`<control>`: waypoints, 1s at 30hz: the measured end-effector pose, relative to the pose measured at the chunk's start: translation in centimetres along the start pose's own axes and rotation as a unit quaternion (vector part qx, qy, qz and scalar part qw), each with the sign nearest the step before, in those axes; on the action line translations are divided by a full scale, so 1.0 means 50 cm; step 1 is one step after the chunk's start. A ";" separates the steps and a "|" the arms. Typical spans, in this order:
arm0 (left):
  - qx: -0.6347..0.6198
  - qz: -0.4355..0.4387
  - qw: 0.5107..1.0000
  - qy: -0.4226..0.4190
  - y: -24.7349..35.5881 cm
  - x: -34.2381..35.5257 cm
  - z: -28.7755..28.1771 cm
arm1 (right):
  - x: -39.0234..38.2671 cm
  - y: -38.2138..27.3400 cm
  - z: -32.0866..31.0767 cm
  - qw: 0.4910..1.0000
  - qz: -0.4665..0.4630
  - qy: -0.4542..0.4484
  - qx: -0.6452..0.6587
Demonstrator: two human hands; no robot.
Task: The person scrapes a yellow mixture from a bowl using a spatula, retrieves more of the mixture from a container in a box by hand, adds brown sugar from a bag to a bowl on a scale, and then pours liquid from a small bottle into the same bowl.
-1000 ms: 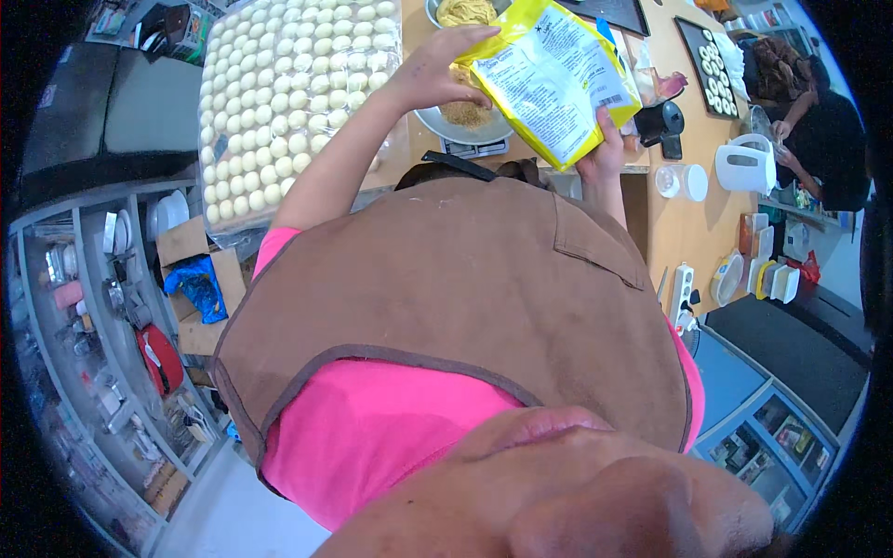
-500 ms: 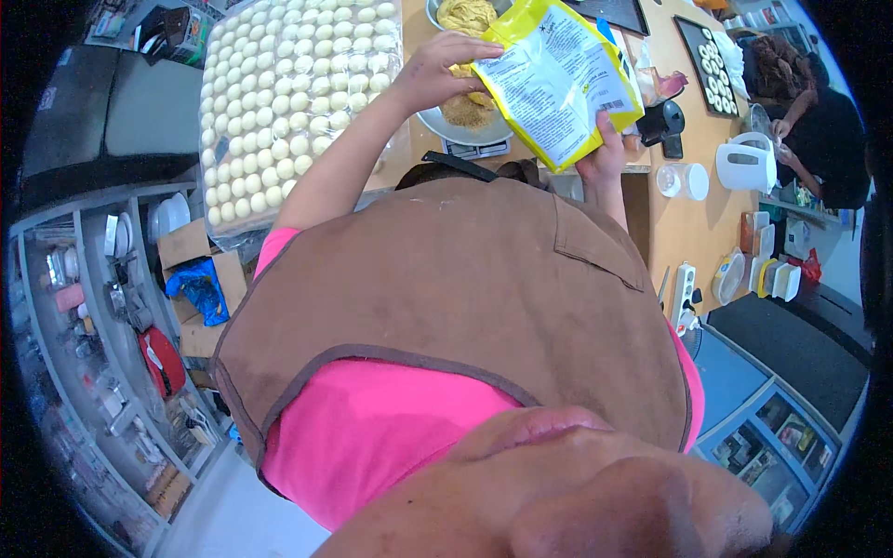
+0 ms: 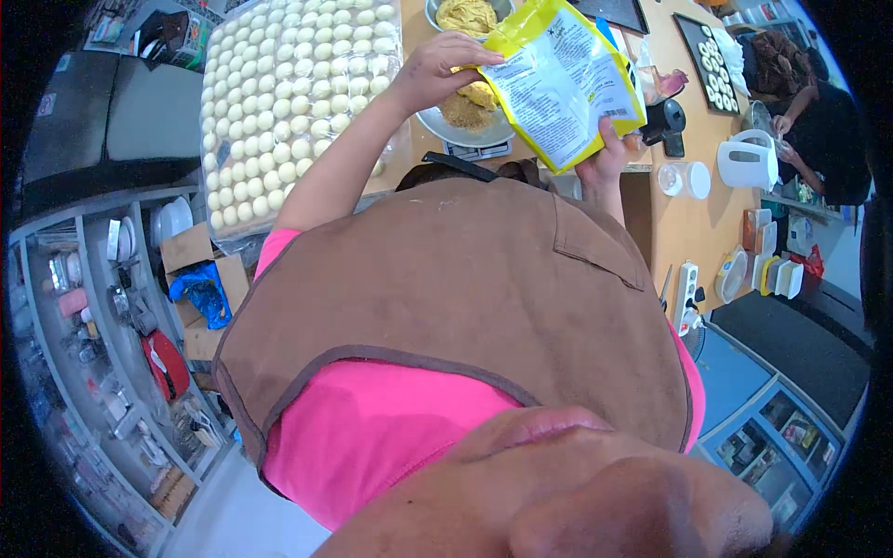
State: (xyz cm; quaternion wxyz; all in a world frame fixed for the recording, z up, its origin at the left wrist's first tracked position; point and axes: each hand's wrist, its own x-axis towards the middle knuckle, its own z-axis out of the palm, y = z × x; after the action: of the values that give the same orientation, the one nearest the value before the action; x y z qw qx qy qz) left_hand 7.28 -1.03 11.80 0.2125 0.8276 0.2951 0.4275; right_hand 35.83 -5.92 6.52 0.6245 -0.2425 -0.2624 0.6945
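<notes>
Between my two hands is a yellow and white plastic pouch [image 3: 563, 88], its printed side turned up toward me. My left hand [image 3: 442, 70] pinches the pouch's left edge. At the lower right edge my right hand [image 3: 606, 156] grips it with the thumb on top; its other fingers are hidden behind. Partly under the left hand and the pouch sits a pale bowl [image 3: 462, 138] holding yellow dough and light brown powder [image 3: 462, 112]. It stands on a flat scale [image 3: 486, 151]. Farther back, another bowl [image 3: 431, 13] contains a yellow dough mass [image 3: 465, 15].
Rows of pale dough balls [image 3: 279, 112] under clear plastic fill the table's left. To the right stand a black device [image 3: 663, 119], a clear jar [image 3: 696, 180], a white electric mixer [image 3: 747, 163] and a power strip [image 3: 686, 288]. A dark tray [image 3: 690, 42] bears shaped pieces. Another person [image 3: 828, 139] works at far right.
The pouch and my left hand have shifted very slightly downward. Both hands keep their hold on the pouch.
</notes>
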 end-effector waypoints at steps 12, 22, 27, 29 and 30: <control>0.047 0.015 0.998 0.048 0.028 0.002 -0.005 | 0.004 -0.002 -0.001 0.997 -0.006 0.057 0.043; 0.230 0.118 0.963 0.071 0.013 0.009 -0.009 | 0.003 -0.005 0.001 0.999 -0.007 0.040 0.031; 0.230 0.120 0.963 0.077 0.002 0.002 -0.019 | 0.000 -0.020 0.010 0.999 0.008 0.031 0.036; 0.237 0.122 0.961 0.078 -0.003 -0.005 -0.020 | 0.002 -0.027 0.007 0.999 0.002 0.029 0.019; 0.238 0.119 0.961 0.076 -0.004 -0.008 -0.022 | 0.004 -0.030 0.009 1.000 -0.005 0.026 0.002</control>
State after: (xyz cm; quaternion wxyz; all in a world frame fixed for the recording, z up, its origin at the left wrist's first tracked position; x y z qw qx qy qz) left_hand 6.10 -1.05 12.04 -0.0656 0.8486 0.3029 0.4287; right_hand 36.61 -5.63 7.84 0.6353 -0.2579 -0.2462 0.6851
